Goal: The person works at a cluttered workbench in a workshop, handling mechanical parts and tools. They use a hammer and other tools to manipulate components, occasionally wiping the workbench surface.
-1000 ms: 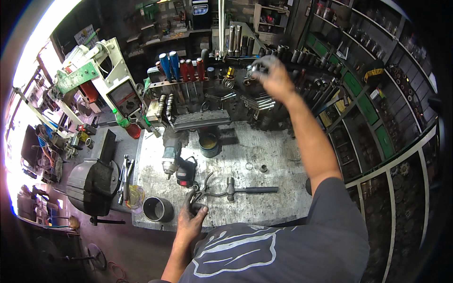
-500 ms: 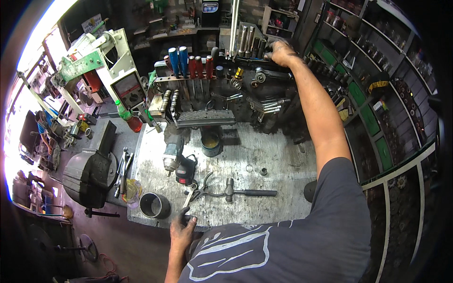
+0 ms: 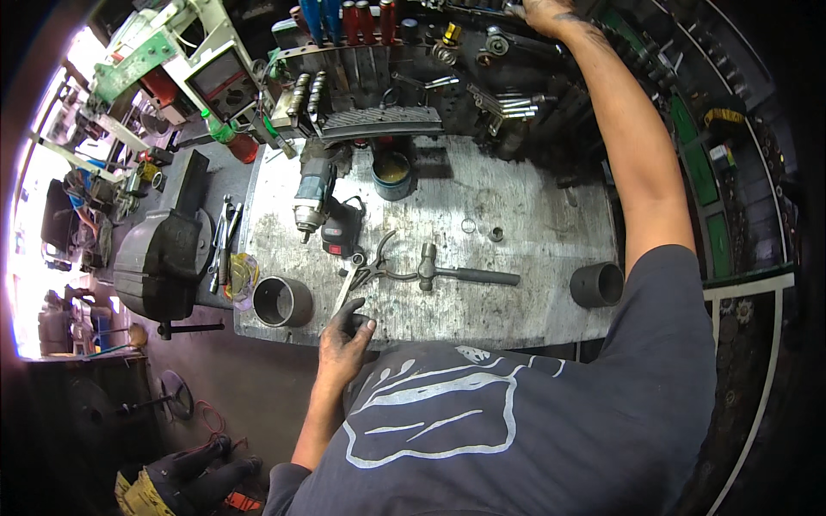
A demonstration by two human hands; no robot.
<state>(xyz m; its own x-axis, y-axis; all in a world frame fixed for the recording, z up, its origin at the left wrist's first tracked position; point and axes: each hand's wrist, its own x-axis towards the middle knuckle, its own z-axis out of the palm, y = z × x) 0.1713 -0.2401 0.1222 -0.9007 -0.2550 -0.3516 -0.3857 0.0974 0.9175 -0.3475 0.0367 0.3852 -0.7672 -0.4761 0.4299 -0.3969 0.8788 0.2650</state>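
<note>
Left hand rests with fingers curled on the bench's near edge, touching a wrench, grasping nothing; pliers and hammer lie just right; right hand reaches the far rack, grip indiscernible.

The premises are identified as a mechanical repair workshop. A scarred steel workbench is seen, on which a hammer, pliers and a cordless power tool are laid. A heavy bench vise is mounted at its left end. Screwdrivers and wrenches are racked behind (parts shelving is fitted alongside).
</note>
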